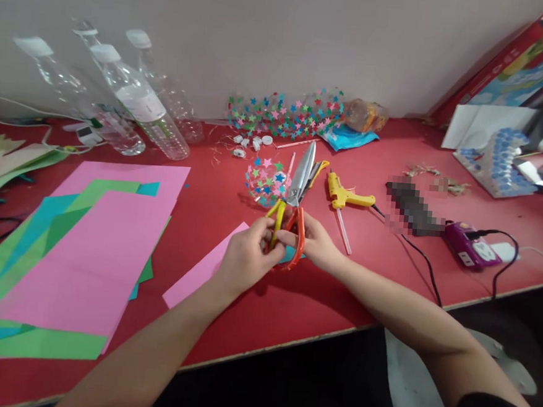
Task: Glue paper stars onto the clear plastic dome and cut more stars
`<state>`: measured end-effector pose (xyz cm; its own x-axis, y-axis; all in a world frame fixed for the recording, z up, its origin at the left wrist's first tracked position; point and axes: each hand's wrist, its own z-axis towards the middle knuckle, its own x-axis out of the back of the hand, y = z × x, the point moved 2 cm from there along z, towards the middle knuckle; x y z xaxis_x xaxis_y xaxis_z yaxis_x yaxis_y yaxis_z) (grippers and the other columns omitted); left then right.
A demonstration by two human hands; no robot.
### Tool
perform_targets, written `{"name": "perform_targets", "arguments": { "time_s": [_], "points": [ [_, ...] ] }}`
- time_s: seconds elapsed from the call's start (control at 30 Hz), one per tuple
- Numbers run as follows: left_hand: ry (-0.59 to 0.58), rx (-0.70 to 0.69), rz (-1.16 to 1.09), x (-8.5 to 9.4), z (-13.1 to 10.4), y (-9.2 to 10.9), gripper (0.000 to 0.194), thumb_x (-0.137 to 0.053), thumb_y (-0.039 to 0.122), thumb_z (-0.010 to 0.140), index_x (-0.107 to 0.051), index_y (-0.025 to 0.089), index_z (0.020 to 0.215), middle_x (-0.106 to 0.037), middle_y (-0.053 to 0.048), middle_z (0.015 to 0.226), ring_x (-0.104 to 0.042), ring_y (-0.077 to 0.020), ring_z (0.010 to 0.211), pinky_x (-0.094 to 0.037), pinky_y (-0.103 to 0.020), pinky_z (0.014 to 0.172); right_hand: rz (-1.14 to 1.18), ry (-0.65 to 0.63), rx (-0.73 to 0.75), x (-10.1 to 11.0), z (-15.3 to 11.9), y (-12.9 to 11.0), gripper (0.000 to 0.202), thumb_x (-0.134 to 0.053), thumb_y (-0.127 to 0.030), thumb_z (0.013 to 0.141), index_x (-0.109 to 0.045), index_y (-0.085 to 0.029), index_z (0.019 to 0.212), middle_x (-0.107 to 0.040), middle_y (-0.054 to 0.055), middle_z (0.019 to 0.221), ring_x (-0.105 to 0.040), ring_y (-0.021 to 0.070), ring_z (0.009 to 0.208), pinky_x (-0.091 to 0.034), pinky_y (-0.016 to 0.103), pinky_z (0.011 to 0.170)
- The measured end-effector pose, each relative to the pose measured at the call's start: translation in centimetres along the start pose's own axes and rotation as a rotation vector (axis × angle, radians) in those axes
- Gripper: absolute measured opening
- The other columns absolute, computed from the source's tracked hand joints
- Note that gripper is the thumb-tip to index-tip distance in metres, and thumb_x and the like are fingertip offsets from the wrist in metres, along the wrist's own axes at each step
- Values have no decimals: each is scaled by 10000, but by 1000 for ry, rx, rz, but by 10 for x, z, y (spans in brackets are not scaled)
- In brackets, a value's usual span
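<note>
Against a pale wall (287, 37), a red tabletop (224, 343) is partly covered by coloured paper (86, 252). Near its middle, scissors (303, 171) are held, the yellow handle pinched by the left hand's (247, 251) fingers, the orange by the right hand's (319, 245), partly hidden.

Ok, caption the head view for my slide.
Left hand and right hand hold scissors over a red table, near a yellow glue gun.

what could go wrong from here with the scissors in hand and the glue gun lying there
The left hand and right hand hold the scissors beside the star-dotted clear piece; a slip might scratch it. The glue gun's cord runs near the right forearm, so a snag could drag the gun.
</note>
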<state>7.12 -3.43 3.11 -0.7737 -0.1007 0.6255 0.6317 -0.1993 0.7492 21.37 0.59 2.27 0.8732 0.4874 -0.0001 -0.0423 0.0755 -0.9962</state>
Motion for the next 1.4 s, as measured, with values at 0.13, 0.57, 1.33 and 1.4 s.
{"name": "perform_targets", "arguments": {
  "time_s": [0.13, 0.57, 1.33, 1.4],
  "points": [
    [-34, -15, -11, -2, -2, -5, 160, -591, 276, 810, -563, 207, 951, -599, 51, 640, -567, -103, 538, -430, -209, 537, 109, 7, -38, -1, 2, 5, 358, -731, -482, 738, -579, -197, 893, -631, -8, 820, -597, 137, 713, -527, 292, 716],
    [-264, -102, 467, -19, 15, -42, 495, -727, 413, 744, -563, 177, 1146, -585, -159, 1173, -522, -383, 1152, -406, -539, 998, -156, 291, 102, 28, 13, 7, 234, -618, -352, 795, -496, -219, 945, -549, -13, 840, -515, 124, 708, -467, 265, 668],
    [-279, 135, 294, -17, 22, -37, 475, -731, 292, 616, -548, 231, 1049, -595, -129, 1084, -559, -388, 1124, -468, -531, 932, -481, 209, 115, 25, 11, 9, 257, -676, -279, 770, -549, -181, 971, -588, 15, 907, -533, 145, 766, -430, 273, 677],
    [-297, 142, 264, -18, 24, -38, 454, -724, 282, 618, -551, 229, 1035, -600, -117, 1040, -597, -363, 1043, -483, -514, 901, -480, 203, 110, 25, 11, 10, 260, -675, -275, 768, -549, -181, 975, -588, 15, 903, -528, 142, 757, -427, 271, 668]
  ]
}}
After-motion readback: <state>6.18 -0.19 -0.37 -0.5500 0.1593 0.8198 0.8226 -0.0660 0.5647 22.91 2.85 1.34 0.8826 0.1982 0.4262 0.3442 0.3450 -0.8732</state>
